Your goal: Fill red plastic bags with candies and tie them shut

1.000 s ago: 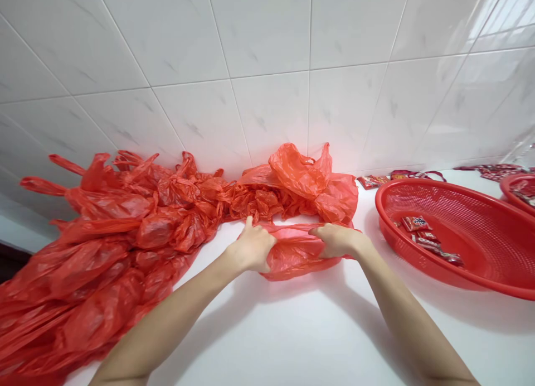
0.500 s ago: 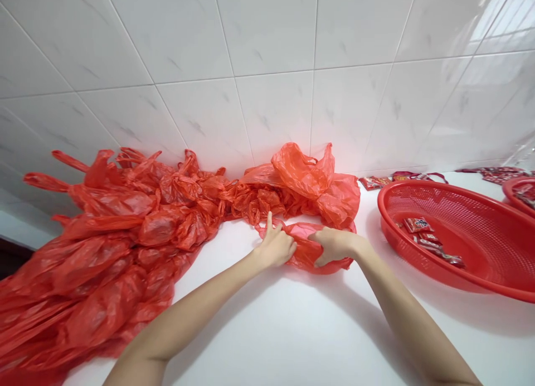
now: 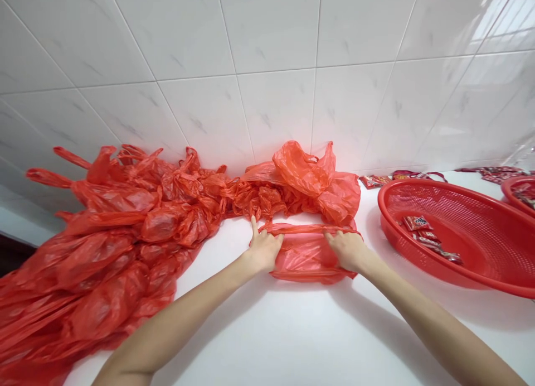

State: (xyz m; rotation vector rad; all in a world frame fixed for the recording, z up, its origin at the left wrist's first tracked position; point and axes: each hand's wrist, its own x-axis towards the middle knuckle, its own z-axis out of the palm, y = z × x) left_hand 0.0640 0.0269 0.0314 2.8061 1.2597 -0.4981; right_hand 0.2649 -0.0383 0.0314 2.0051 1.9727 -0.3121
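we are working over a red bag [image 3: 307, 257] lying on the white table [image 3: 292, 336] straight ahead, its mouth gaping between our hands. our left hand [image 3: 265, 251] is resting at the bag's left end, thumb sticking up and apart, fingertips disappearing from view at the film; our right hand [image 3: 348, 251] is resting at the other end, fingers curled near the rim. whether either is pinching the film, we are not able to tell. we are judging the film thin: pulling too hard could be risking a split, and easing off could be letting the mouth sag closed. behind it, crumpled bags [image 3: 309, 177] are crowding close, so a handle could be snagging there, and the tiled wall [image 3: 271, 34] is limiting reach beyond. on our left a big heap of bags [image 3: 108, 246] is taking up room; on our right a red basket [image 3: 472, 207] holding small packets [image 3: 417, 223] is standing near, where we could be bumping it.
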